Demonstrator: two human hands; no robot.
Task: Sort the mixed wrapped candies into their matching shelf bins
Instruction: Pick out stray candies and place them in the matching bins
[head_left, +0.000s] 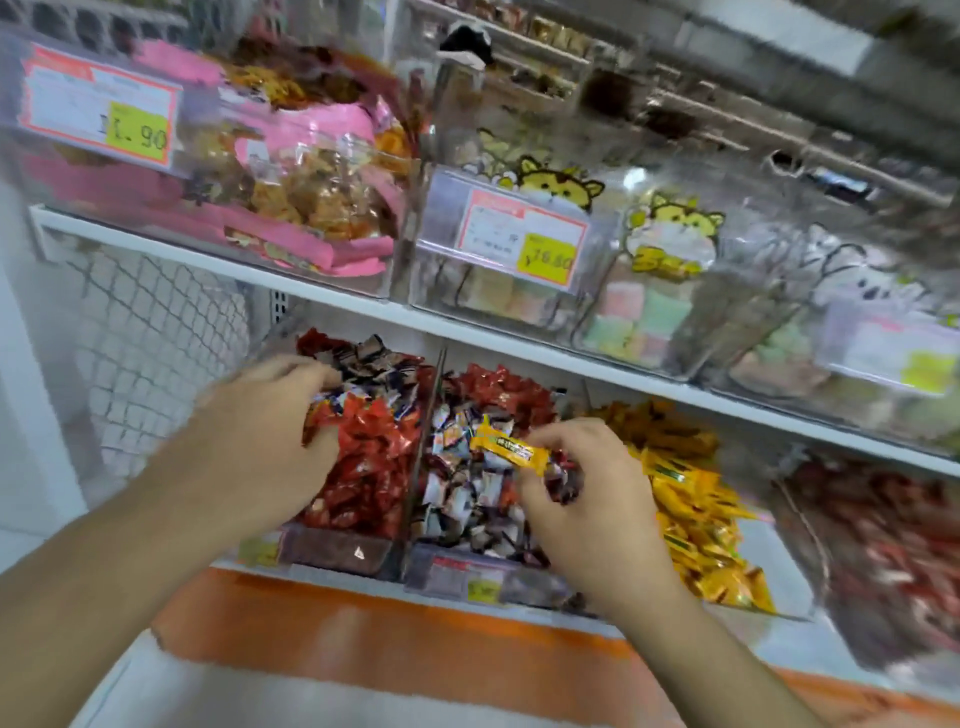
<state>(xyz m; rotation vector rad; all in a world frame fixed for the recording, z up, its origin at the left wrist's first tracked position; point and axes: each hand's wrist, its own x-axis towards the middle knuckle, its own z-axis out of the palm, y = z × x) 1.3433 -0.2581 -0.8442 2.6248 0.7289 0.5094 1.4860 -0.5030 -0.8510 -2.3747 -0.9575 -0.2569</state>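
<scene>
On the lower shelf stand clear bins of wrapped candies. My left hand (270, 431) reaches into the left bin (332, 553), its fingers curled into the red candies (374, 447) and a few white and dark ones. My right hand (582, 488) hovers over the middle bin (457, 574) of white and dark candies (467, 499) and pinches a yellow wrapped candy (511, 449) while also holding several dark ones. To the right, a bin (779, 582) holds yellow candies (691, 499). Red candies (498, 389) lie at the back of the middle bin.
A bin of red and white sweets (893, 551) stands at the far right. The upper shelf (322, 291) carries clear bins with pink snack bags (291, 197) and pastel sweets in cat-printed bags (644, 306), with price tags. An orange shelf edge (363, 629) runs below.
</scene>
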